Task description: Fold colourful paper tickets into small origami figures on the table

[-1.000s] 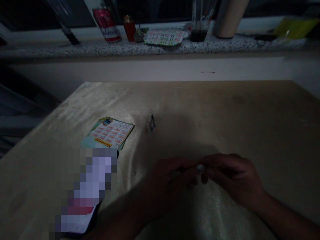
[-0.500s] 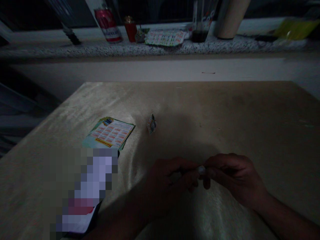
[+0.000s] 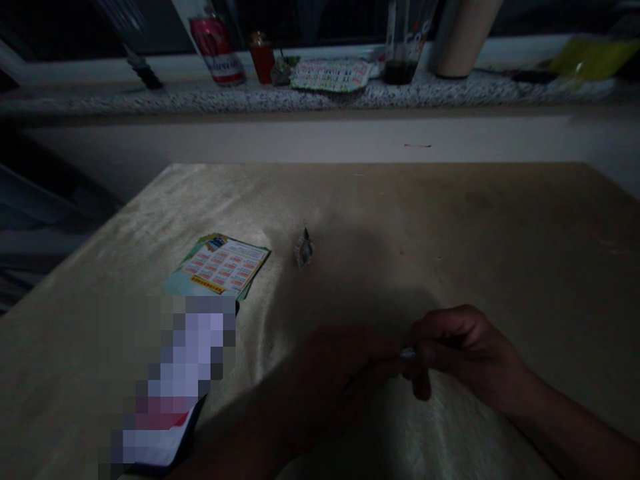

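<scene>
Small pale object (image 3: 408, 353), too dim to identify, sits between the right hand (image 3: 467, 347) and left hand (image 3: 340, 363), both pinching it, probably to steady something so tiny. A folded scrap (image 3: 303, 251) lies beyond the left hand.

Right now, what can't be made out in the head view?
All in the head view:
Small thing between the left hand and right hand: partly covered by the hands, too small and dim to identify.
Left hand's grip: lost in shadow.
Phone screen: hidden by pixelation.
Cards: fine print too small; lower ones covered by the top one.
Glass and cylinder: tops cut off by the upper edge.
</scene>
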Tool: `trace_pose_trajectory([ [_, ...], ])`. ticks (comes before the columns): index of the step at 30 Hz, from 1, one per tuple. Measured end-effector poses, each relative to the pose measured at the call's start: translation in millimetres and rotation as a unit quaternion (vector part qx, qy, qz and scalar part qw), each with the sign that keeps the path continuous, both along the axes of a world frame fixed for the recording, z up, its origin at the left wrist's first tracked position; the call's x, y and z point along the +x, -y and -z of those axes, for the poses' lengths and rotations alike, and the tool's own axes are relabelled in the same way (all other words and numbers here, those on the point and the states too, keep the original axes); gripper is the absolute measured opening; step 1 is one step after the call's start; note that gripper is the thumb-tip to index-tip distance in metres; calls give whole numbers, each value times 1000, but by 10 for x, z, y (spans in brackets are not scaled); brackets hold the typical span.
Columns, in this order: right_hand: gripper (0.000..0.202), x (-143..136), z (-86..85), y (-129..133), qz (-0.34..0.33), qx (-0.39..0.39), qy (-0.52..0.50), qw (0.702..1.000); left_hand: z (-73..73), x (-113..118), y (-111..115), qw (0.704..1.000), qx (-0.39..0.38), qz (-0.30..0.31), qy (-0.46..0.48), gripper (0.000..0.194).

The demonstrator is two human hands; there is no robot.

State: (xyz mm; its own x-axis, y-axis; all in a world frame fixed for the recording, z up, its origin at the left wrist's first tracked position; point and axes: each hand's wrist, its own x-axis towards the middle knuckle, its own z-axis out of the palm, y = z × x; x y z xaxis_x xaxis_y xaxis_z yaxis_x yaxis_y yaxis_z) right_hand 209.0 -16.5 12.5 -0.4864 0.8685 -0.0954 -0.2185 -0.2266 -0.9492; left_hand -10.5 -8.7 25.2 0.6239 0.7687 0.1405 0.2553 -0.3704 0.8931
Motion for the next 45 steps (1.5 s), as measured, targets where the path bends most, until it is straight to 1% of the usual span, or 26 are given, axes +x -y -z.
trace_pose_trajectory([
  [4,18,-3,10,11,1,-19,-15,1000,-5,-21,-1,998,40,29,-51,23],
  [6,18,-18,2,19,6,-24,-13,1000,7,-30,2,995,65,34,-65,22],
  [8,18,-36,-20,29,15,-15,1,1000,21,-33,4,994,87,27,-57,21],
  [10,21,-46,-46,45,31,19,38,999,21,-31,1,996,77,22,-33,21],
  [11,22,-45,-57,55,42,53,69,995,14,-27,-3,998,50,19,-20,21],
  [12,22,-40,-65,65,53,96,107,988,4,-24,-9,1000,7,17,-9,20],
  [14,21,-21,-66,84,61,188,188,962,-17,-13,-23,995,-102,6,13,16],
  [16,22,-1,-51,96,32,250,237,938,-28,1,-36,976,-214,-6,38,12],
  [17,24,4,-41,99,11,268,244,932,-27,9,-41,963,-265,-6,52,12],
  [19,30,0,-22,99,-18,284,235,929,-15,27,-49,932,-351,7,88,14],
  [21,33,-19,-12,98,-20,290,211,933,-1,42,-55,905,-405,24,127,18],
  [22,32,-29,-12,99,-14,290,200,936,4,47,-57,898,-416,31,138,22],
  [23,31,-38,-14,100,-7,291,193,937,7,50,-58,899,-415,35,138,26],
  [24,30,-45,-16,102,4,292,186,938,7,53,-59,906,-402,39,130,30],
  [27,30,-47,-16,103,27,283,161,945,-5,62,-50,934,-338,74,86,43],
  [28,32,-45,-13,100,28,272,152,950,-13,66,-45,943,-313,86,77,44],
  [30,39,-42,-4,89,17,242,136,960,-31,76,-34,957,-265,99,65,42],
  [33,46,-42,2,64,-4,210,107,972,-57,83,-20,977,-188,96,39,35],
  [35,48,-39,-2,50,-24,205,98,974,-64,81,-10,983,-146,110,24,33],
  [39,54,-18,-7,46,-71,195,117,971,-68,74,9,989,-58,134,-9,31],
  [42,54,-4,14,57,-66,174,119,975,-80,71,9,989,-10,141,-45,32],
  [45,53,-3,44,70,-43,154,112,981,-92,64,-3,989,5,140,-48,32],
])
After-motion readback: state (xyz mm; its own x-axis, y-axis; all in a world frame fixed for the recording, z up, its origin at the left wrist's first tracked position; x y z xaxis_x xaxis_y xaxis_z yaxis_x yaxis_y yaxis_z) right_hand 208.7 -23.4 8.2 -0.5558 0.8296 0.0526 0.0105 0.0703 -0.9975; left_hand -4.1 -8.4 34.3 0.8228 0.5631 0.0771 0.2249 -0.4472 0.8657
